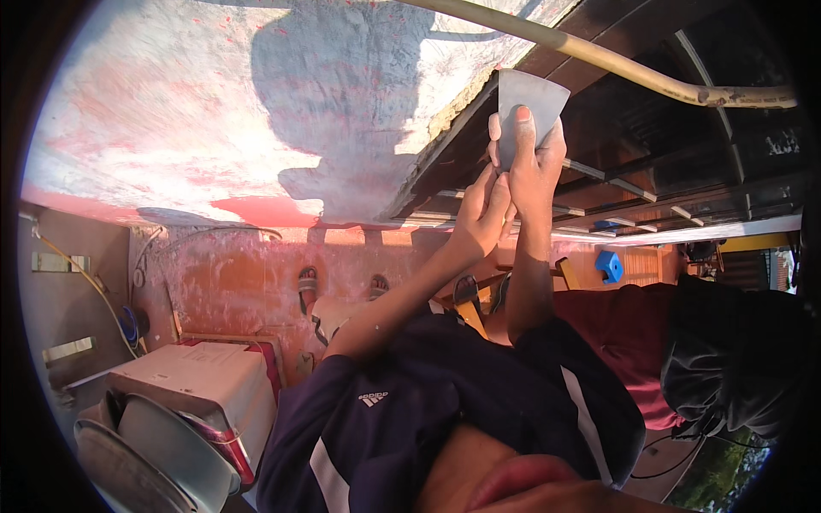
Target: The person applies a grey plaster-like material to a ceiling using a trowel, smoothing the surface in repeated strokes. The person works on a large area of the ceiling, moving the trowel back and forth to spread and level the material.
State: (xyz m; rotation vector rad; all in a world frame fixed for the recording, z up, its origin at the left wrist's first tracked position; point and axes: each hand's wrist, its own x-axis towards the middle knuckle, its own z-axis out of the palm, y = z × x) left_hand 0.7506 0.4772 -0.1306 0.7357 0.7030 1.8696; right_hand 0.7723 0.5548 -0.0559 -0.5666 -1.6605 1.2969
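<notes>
A broad grey metal scraper [532, 92] is raised against a rough plaster edge [457, 111] between the pale pink-stained wall [197, 103] and a dark panelled surface [650, 145]. My right hand [530, 162] grips it, thumb on the blade's lower part. Just below, my left hand [486, 205] is closed at the scraper's lower end, mostly hiding the handle, its fingers touching my right hand.
A pale pipe [650, 73] crosses above. At lower left stand a white box [184, 376] and grey basins [158, 440]. A blue stool [609, 265] is at right, behind maroon [607, 342] and black cloth [727, 359]. My sandaled feet [308, 286] show on the stained floor [231, 282].
</notes>
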